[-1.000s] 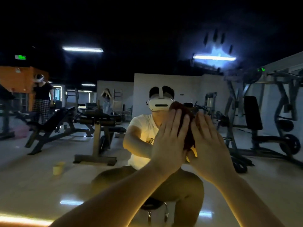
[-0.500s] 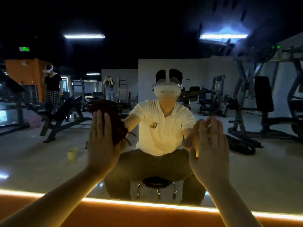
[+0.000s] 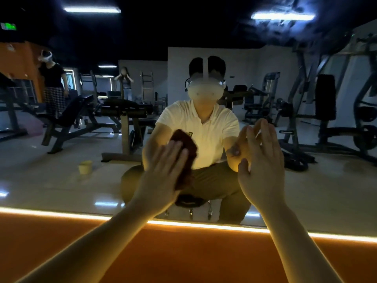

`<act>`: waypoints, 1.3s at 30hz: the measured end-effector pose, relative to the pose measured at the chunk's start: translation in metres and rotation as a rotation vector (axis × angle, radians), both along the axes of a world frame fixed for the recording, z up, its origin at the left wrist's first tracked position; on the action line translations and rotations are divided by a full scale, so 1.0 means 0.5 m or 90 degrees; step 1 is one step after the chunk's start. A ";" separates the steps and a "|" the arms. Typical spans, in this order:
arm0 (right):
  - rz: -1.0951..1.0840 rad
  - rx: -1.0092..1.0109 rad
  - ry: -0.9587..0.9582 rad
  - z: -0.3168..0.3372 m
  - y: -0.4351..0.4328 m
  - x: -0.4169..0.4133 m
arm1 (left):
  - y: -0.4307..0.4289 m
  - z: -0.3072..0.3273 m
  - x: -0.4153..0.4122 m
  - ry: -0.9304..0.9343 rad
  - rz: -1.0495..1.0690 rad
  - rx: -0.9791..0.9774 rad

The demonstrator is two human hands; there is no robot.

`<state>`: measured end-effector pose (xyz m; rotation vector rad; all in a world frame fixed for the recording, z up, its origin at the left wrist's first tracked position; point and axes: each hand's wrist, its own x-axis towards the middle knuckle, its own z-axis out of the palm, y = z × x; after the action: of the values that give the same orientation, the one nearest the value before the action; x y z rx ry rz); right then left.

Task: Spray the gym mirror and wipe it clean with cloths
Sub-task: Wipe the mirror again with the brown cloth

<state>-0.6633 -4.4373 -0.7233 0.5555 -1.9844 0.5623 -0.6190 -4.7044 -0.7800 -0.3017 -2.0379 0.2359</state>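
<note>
left hand [image 3: 163, 174]: straight fingers [image 3: 173, 154] press dark red cloth [image 3: 186, 147] flat on gym mirror [image 3: 61, 180], low centre | cloth stands upright, jutting right of those fingers | right hand [image 3: 263, 166]: fingers spread, just right of cloth; any cloth beneath it, cannot tell

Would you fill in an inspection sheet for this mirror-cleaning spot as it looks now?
surface: mirror, no streaks discernible in dim light.
job's things: dark red cloth flat against the glass.
clutter: yellow cup on the reflected floor.
hands: left hand presses the cloth with straight fingers; right hand open, fingers spread, by the glass.
cables: dark coil on the reflected floor, kind unclear.
surroundings: glowing light strip under the mirror; gym benches and a standing person reflected.
</note>
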 end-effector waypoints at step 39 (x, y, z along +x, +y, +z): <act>-0.138 -0.037 0.028 -0.064 0.130 -0.038 | 0.148 -0.166 -0.045 -0.129 -0.020 -0.209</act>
<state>-0.6825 -4.3725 -0.7555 0.3090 -1.9497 0.4675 -0.6414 -4.6303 -0.8631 -0.5807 -2.1897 0.5403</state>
